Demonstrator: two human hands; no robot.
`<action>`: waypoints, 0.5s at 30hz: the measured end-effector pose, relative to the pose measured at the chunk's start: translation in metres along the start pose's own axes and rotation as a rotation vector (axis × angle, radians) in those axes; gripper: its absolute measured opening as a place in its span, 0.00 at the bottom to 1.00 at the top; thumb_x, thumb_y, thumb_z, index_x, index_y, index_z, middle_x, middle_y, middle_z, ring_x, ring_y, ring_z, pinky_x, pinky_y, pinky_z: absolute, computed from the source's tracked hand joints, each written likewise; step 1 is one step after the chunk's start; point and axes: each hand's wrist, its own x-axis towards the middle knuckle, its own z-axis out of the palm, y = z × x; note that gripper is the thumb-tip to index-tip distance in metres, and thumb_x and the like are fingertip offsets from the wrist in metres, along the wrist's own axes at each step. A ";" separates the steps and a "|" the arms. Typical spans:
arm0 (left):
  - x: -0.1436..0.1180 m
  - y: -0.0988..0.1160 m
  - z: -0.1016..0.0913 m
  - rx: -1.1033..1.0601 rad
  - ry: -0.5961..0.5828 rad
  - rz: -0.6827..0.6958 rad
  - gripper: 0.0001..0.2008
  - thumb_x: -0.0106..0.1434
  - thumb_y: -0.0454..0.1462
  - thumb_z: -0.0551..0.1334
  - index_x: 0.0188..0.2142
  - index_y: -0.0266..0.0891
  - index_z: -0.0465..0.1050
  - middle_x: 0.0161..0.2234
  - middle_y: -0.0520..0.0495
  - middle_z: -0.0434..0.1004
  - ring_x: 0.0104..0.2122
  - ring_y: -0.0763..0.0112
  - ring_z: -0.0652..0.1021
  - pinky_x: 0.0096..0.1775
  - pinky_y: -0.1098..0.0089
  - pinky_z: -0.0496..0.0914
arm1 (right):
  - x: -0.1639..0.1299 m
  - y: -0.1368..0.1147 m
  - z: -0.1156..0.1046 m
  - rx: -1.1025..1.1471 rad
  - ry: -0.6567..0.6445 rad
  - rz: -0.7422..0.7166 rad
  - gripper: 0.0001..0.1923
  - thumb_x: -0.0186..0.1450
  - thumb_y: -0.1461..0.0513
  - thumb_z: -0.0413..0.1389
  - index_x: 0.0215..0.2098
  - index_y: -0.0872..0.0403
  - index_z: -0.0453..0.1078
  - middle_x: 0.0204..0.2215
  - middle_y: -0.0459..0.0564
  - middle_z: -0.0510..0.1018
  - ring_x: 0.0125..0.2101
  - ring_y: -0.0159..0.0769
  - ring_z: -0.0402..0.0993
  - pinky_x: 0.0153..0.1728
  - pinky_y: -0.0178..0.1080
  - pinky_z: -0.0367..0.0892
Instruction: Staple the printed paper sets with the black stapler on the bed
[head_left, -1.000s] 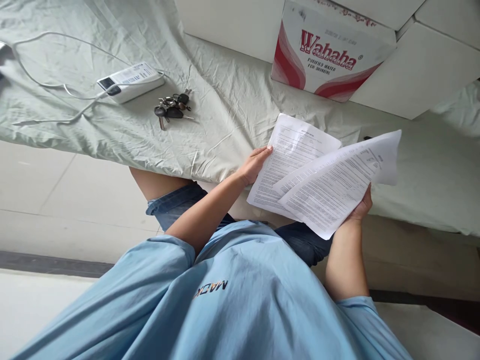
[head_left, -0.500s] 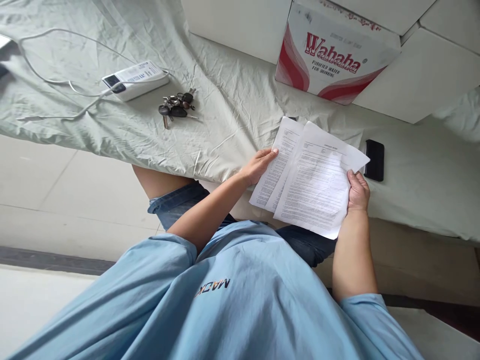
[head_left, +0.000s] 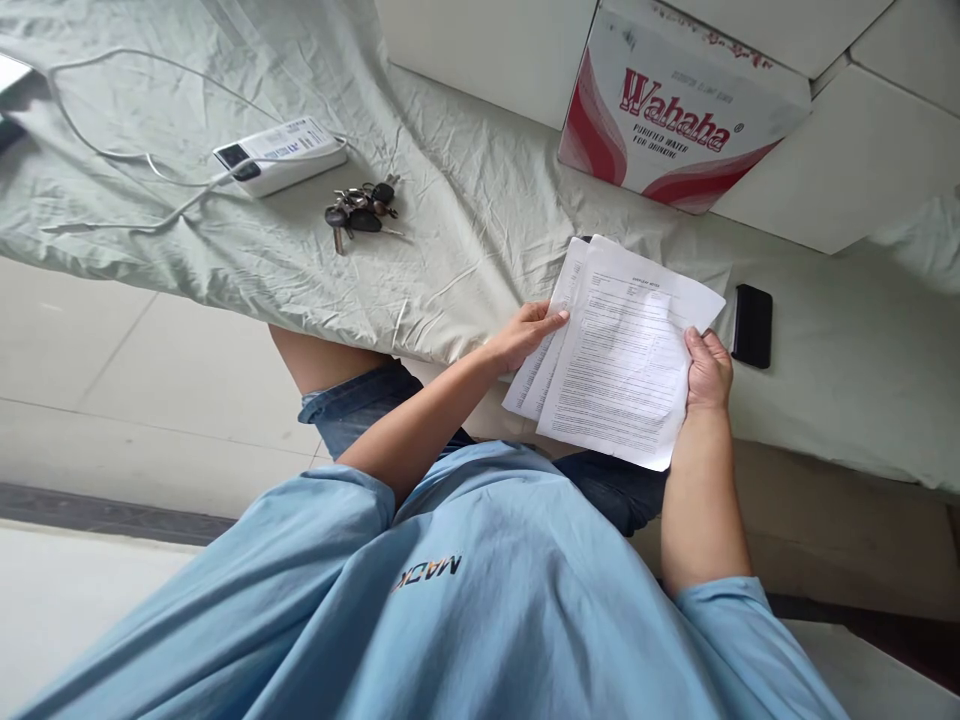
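Note:
Several white printed sheets of paper (head_left: 622, 360) are held up over the front edge of the cloth-covered surface, fanned so that the top sheet overlaps those on the left. My left hand (head_left: 529, 335) pinches the left edge of the sheets, thumb on top and fingers mostly hidden beneath. On the other side, my right hand (head_left: 709, 370) grips the top sheet's right edge, its thumb on the printed face. The print is too small to read. Just right of my right hand lies a black phone (head_left: 752, 326).
A bunch of keys (head_left: 364, 212) and a white power bank (head_left: 281, 157) with a white cable (head_left: 161, 225) lie on the pale green cloth (head_left: 450, 230) at left. A Wahaha water carton (head_left: 679, 110) stands among white boxes (head_left: 847, 150) at the back.
My right hand has moved left with the top sheet, which now covers more of the sheets beneath. My left thumb has shifted slightly right. The view has tilted a little.

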 end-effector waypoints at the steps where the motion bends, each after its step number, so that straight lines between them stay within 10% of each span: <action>1: 0.000 -0.001 -0.001 0.010 0.002 -0.001 0.37 0.57 0.68 0.83 0.46 0.38 0.88 0.41 0.38 0.94 0.42 0.49 0.93 0.48 0.54 0.87 | 0.000 0.001 0.000 -0.005 0.001 -0.001 0.32 0.53 0.38 0.81 0.42 0.50 0.84 0.41 0.47 0.89 0.42 0.42 0.86 0.47 0.47 0.84; 15: 0.004 -0.004 -0.003 -0.045 0.004 0.020 0.37 0.56 0.65 0.86 0.47 0.37 0.86 0.43 0.39 0.94 0.42 0.55 0.92 0.50 0.58 0.87 | 0.016 0.021 -0.052 -0.119 0.377 -0.161 0.34 0.50 0.36 0.79 0.26 0.48 0.67 0.25 0.38 0.67 0.29 0.31 0.64 0.30 0.37 0.67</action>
